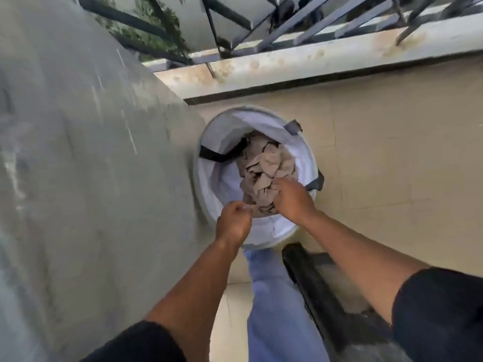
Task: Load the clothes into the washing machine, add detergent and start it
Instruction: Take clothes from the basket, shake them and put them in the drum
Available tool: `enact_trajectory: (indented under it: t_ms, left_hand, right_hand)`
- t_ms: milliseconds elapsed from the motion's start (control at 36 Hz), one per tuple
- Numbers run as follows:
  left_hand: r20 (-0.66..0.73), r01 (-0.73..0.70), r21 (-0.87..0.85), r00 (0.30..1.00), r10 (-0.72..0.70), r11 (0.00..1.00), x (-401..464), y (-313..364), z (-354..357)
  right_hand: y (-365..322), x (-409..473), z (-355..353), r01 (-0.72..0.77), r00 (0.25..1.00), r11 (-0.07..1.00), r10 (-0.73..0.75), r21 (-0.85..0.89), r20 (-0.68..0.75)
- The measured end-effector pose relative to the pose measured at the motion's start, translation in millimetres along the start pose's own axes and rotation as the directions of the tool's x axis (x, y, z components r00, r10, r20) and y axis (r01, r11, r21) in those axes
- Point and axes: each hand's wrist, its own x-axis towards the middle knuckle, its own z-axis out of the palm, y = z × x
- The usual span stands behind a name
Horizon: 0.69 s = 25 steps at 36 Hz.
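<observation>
A round white laundry basket (217,178) with black handles stands on the tiled floor below me. Crumpled beige clothes (266,165) fill its right half. My right hand (292,198) reaches into the basket and its curled fingers grip the beige cloth near the front rim. My left hand (232,220) hovers over the basket's near rim with fingers curled, pinching an edge of the same cloth. No washing machine or detergent is in view.
A grey concrete wall (91,165) rises close on the left, touching the basket. A ledge (313,64) with dark metal railing runs across the top. Beige floor tiles (392,152) spread to the right. A black object (313,288) lies by my blue trouser leg.
</observation>
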Motion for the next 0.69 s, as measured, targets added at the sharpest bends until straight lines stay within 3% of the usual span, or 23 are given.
enact_trajectory:
  t_ms: [222, 278, 361, 472, 556, 639, 694]
  left_hand:
    - [0.031, 0.027, 0.073, 0.999, -0.029, 0.997, 72.8, -25.3, 22.0]
    - [0.058, 0.039, 0.072, 0.997, -0.044, 0.997, 83.8, -28.6, 27.9]
    - [0.081, 0.041, 0.067, 0.996, -0.047, 0.997, 91.3, -29.0, 34.9]
    - [0.089, 0.053, 0.043, 0.994, -0.056, 0.998, 89.1, -24.8, 34.6]
    - [0.082, 0.044, 0.041, 0.995, -0.048, 0.998, 81.3, -19.5, 29.2]
    - [0.065, 0.0, 0.071, 0.998, -0.005, 0.997, 74.1, -12.7, 23.2]
    - [0.053, -0.018, 0.098, 0.999, 0.013, 0.995, 67.1, -8.5, 17.8]
  right_hand:
    - [4.0, 101.7, 22.1, 0.133, 0.946, 0.891, -0.245, -0.434, -0.213]
    - [2.7, 123.4, 25.6, 0.151, 0.944, 0.847, -0.276, -0.509, -0.181]
    - [-1.5, 142.4, 22.7, 0.124, 0.984, 0.838, -0.173, -0.532, -0.043]
    - [-10.3, 137.3, 17.0, 0.082, 0.995, 0.871, -0.102, -0.484, -0.015]
    - [-16.1, 116.8, 12.9, 0.145, 0.979, 0.907, -0.19, -0.396, -0.077]
    - [-26.2, 74.2, -1.5, 0.341, 0.917, 0.927, -0.364, -0.152, -0.163]
    - [-36.3, 41.9, -16.6, 0.427, 0.878, 0.902, -0.4, 0.056, -0.261]
